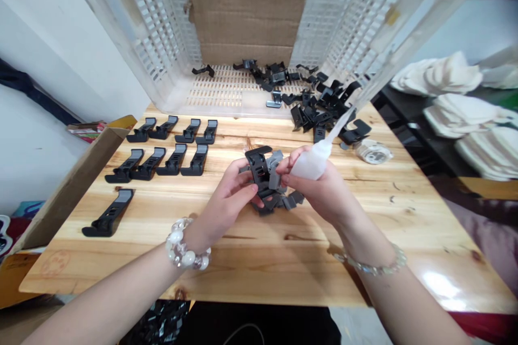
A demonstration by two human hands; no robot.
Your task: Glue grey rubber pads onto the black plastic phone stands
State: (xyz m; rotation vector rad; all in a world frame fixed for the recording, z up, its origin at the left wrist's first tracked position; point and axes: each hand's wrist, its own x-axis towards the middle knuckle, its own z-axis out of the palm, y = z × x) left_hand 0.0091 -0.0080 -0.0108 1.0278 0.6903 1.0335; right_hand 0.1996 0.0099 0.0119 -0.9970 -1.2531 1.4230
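My left hand [230, 198] is closed on a black plastic bracket [258, 166] with slots in its middle, held above the table. In the palm of my right hand [329, 194] lies a white squeeze bottle [311, 163], its thin nozzle pointing up and away to the right. The thumb and fingertips of that hand also pinch a small grey pad [274, 178] right beside the bracket. Below both hands is a loose heap of grey pads [290, 201], partly covered by my fingers.
Several black brackets with grey ends [175, 159] stand in rows at the left on the wooden table [251, 259]. A white plastic crate [174, 89] lies behind, with loose black brackets [319, 102] spilling out. A tape roll [373, 151] sits at the right.
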